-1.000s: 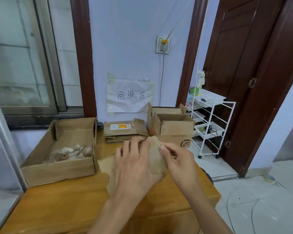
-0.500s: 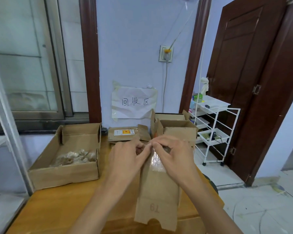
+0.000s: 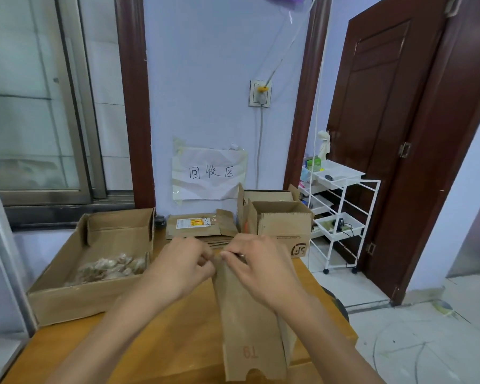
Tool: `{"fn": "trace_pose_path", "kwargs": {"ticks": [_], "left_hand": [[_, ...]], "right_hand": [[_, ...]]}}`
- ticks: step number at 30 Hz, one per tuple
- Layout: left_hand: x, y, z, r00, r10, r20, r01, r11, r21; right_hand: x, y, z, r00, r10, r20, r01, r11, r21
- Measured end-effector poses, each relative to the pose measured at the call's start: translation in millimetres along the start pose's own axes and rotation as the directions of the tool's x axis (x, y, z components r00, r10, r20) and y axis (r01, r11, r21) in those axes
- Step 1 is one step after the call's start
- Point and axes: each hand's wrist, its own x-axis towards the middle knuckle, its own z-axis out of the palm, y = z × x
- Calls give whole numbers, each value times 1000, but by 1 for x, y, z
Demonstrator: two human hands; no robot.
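The person is holding a flattened cardboard box (image 3: 247,322) over the near right part of the wooden table (image 3: 164,342). It is hanging down from the hands toward the camera, and its notched lower end is reaching the table's front edge. The left hand (image 3: 185,268) and the right hand (image 3: 262,270) are meeting at its top edge, fingers curled, both pinching that edge. What exactly is lying between the fingertips, I cannot tell. To the left, an open carton (image 3: 94,297) is holding crumpled pale scraps. Behind the hands, a stack of flat cartons (image 3: 200,227) is lying beside an upright SF carton (image 3: 283,228).
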Motion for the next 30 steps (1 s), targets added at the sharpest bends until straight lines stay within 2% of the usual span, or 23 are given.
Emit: {"fn": "trace_pose_path", "kwargs": {"ticks": [2, 3, 4, 7, 10, 13, 16, 17, 19, 21, 23, 25, 28, 30], "left_hand": [[-8, 2, 7, 998, -64, -9, 58, 943, -327], [-11, 4, 12, 993, -116, -32, 91, 893, -440], [-13, 5, 16, 986, -155, -55, 109, 868, -484], [-13, -2, 27, 981, -175, -79, 143, 941, -308], [-12, -3, 37, 985, -142, -95, 113, 959, -258], [-12, 0, 37, 993, -40, -112, 31, 996, -80], [-8, -5, 13, 992, 122, 2, -122, 992, 31], [-7, -6, 3, 983, 171, 63, -173, 985, 14], [-7, -4, -11, 970, 218, 107, -197, 964, -177], [-7, -1, -10, 982, 186, 34, -164, 927, -337], [-7, -1, -2, 989, 134, -60, -147, 917, -371], [-8, -7, 8, 994, 81, -75, -105, 903, -417], [-8, -19, 20, 997, 60, -43, -73, 869, -490], [-9, -24, 27, 998, 61, 3, -51, 858, -510]], "right_hand": [[1, 2, -2, 1000, 19, -5, -19, 1000, 13], [1, 3, -3, 1000, 28, 0, -28, 999, 19], [2, 4, -3, 999, 31, 10, -32, 999, 16], [4, 7, -6, 999, 42, 18, -43, 999, 23], [5, 12, -9, 999, 42, 33, -45, 996, 83], [7, 15, -11, 998, 25, 49, -28, 998, 63], [18, 26, -18, 997, 21, 74, -31, 990, 139], [23, 30, -22, 998, 41, 55, -50, 987, 155], [36, 37, -26, 994, 108, 5, -108, 987, 121], [44, 37, -26, 987, 160, 11, -160, 984, 82], [43, 33, -22, 982, 150, 114, -169, 968, 186], [34, 27, -19, 953, 124, 277, -206, 934, 291], [19, 26, -13, 898, 86, 432, -135, 987, 84], [15, 28, -9, 859, 117, 498, -179, 981, 77]]}}
